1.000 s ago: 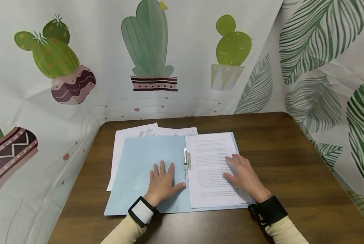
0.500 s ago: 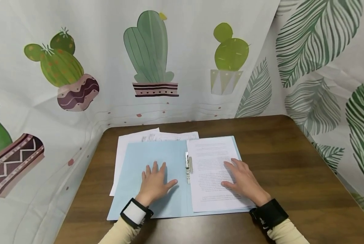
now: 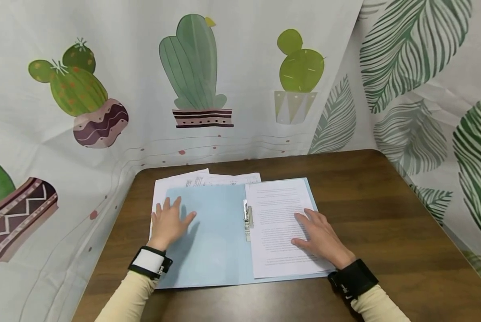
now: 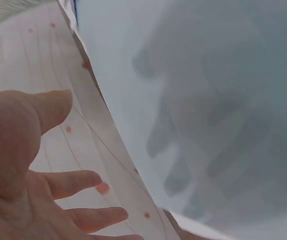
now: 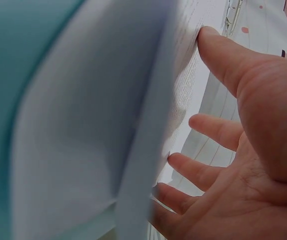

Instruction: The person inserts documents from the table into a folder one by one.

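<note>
A light blue folder (image 3: 214, 241) lies spread flat, with a metal clip (image 3: 247, 219) along its spine. Printed sheets (image 3: 276, 228) cover its right side. Over the outer part of the left cover, my left hand (image 3: 169, 227) hovers with fingers spread, its shadow falling on the blue surface. The left wrist view shows the same hand (image 4: 38, 160) apart from the cover (image 4: 193, 115), holding nothing. My right hand (image 3: 324, 237) rests by its fingertips on the printed sheets near their right edge; in the right wrist view its thumb (image 5: 218, 50) touches the text side.
Loose printed papers (image 3: 161, 184) stick out from under the folder at its top left. The brown wooden table (image 3: 369, 197) extends to the right and in front. A white curtain with cactus and leaf prints (image 3: 248, 143) hangs behind the table.
My left hand has moved left across the blue cover, from near the spine to the outer side. My right hand has stayed on the printed sheets. The head view has shifted slightly.
</note>
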Tool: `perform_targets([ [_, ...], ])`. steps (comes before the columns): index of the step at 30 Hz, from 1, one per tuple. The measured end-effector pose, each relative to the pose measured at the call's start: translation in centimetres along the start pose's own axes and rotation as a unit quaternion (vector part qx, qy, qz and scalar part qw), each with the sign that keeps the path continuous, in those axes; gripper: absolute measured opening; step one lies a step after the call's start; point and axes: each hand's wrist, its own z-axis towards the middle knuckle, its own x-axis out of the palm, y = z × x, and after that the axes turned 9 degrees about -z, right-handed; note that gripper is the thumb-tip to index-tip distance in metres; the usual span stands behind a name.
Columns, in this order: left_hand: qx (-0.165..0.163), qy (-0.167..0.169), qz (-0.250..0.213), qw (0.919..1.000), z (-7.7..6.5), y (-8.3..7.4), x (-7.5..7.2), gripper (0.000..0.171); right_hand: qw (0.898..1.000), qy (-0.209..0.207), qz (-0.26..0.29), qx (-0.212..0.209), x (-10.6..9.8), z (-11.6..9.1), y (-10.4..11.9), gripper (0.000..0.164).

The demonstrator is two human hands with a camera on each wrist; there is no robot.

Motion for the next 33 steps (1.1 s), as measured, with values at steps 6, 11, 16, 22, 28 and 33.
perform_targets([
  [6, -0.025, -0.007, 0.005, 0.9997, 0.7, 1.8, -0.9, 0.074, 1.0, 0.005, -0.003, 0.002, 0.2, 0.2, -0.2, 0.075],
  [11, -0.041, -0.008, 0.011, 0.9991, 1.1, 3.3, -0.8, 0.072, 1.0, 0.009, 0.001, 0.007, 0.3, 0.2, -0.2, 0.075],
  [16, -0.044, -0.018, 0.01, 0.9988, 1.6, 4.5, -1.2, 0.07, 1.0, 0.012, 0.004, 0.011, 0.2, 0.1, -0.2, 0.075],
  [22, -0.079, -0.013, -0.021, 0.9966, 2.6, 5.9, -1.9, 0.067, 1.0, 0.015, 0.003, 0.014, 0.2, 0.1, -0.3, 0.076],
  [28, -0.142, 0.004, -0.063, 0.9879, 3.9, 7.3, -2.2, 0.067, 1.0, 0.015, 0.005, 0.014, 0.3, 0.2, -0.2, 0.075],
  [33, -0.177, -0.01, -0.068, 0.9818, 4.7, 7.7, -1.9, 0.061, 1.0, 0.018, 0.009, 0.016, 0.3, 0.1, -0.3, 0.075],
])
